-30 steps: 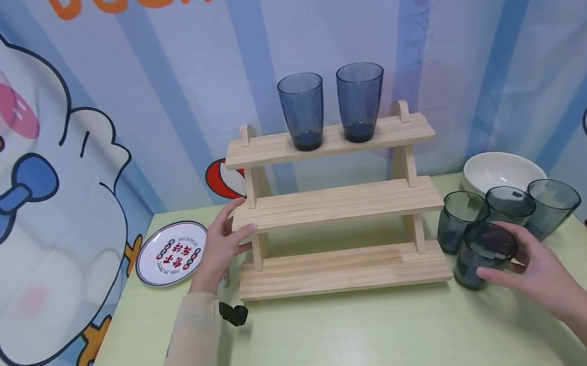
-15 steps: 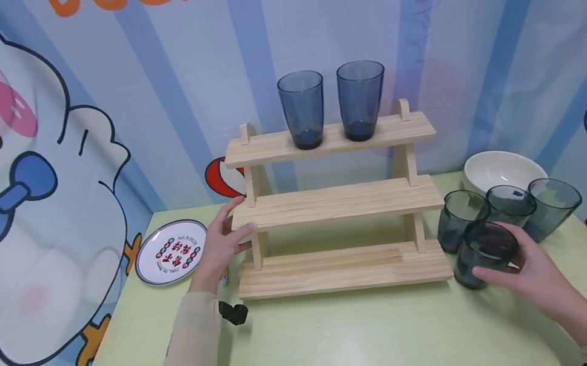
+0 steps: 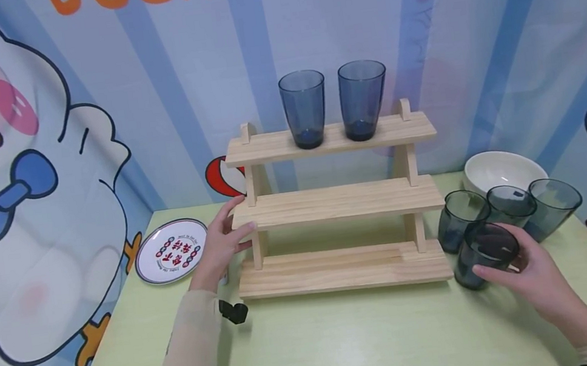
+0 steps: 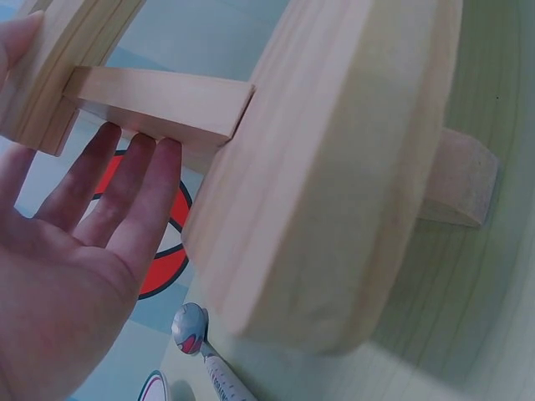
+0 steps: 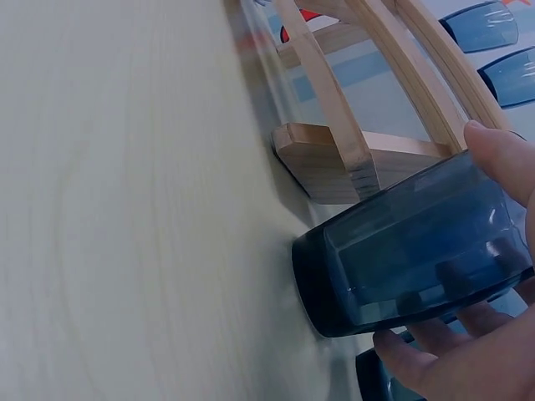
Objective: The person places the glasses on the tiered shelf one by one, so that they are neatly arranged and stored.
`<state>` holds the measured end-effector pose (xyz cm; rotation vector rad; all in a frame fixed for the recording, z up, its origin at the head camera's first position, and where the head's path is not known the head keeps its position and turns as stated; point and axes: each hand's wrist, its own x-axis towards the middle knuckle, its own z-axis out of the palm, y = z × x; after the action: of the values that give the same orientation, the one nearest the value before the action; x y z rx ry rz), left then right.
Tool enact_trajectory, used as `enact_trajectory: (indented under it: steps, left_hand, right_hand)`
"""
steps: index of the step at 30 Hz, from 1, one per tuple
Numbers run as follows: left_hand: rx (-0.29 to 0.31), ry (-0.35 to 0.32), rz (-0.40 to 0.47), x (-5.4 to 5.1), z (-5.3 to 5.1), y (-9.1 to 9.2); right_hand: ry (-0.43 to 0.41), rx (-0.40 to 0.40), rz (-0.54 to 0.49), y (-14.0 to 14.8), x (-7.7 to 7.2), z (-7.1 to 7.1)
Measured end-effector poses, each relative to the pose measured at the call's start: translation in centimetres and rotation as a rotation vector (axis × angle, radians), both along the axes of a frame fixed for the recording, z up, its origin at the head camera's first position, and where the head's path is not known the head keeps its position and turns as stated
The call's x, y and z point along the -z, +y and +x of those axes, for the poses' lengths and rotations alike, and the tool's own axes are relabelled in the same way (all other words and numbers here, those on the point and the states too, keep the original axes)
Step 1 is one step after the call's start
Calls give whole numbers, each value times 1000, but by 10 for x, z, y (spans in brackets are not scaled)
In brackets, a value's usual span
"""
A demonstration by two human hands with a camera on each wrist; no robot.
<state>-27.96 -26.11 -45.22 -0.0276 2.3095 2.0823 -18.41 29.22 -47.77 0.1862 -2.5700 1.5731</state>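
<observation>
My left hand (image 3: 219, 247) grips the left end of the middle board of a three-tier wooden shelf (image 3: 336, 203); in the left wrist view the fingertips of that hand (image 4: 100, 200) touch the upright between boards. At the right, my right hand (image 3: 536, 275) holds a dark blue-grey glass (image 3: 481, 254), thumb on the near side. In the right wrist view the fingers curl round this glass (image 5: 410, 242), its base at the table surface. Two blue glasses, one left (image 3: 304, 108) and one right (image 3: 363, 101), stand upright on the top board.
Three more glasses (image 3: 455, 224) are grouped behind the held one, with a white bowl (image 3: 490, 171) behind them. A round plate with red lettering (image 3: 171, 265) lies on the table left of the shelf. In the left wrist view a spoon (image 4: 191, 326) lies below the shelf.
Between the earlier frames and now, my right thumb has shifted slightly left on the glass. The left hand, shelf and glasses have stayed in place.
</observation>
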Motion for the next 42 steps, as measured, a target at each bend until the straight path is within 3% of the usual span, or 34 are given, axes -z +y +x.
enact_trajectory:
  steps: [20, 30, 38, 42]
  left_hand:
    - [-2, 9, -6, 0, 0, 1]
    - [-5, 9, -12, -1, 1, 1]
    - [-9, 9, -18, 1, 0, 1]
    - [-10, 10, -14, 1, -1, 1]
  right_hand:
    - [-32, 61, 47, -3, -2, 8]
    - [29, -10, -56, -5, -13, 17]
    - [53, -84, -290, -5, -24, 20]
    - [68, -120, -312, -6, -32, 20]
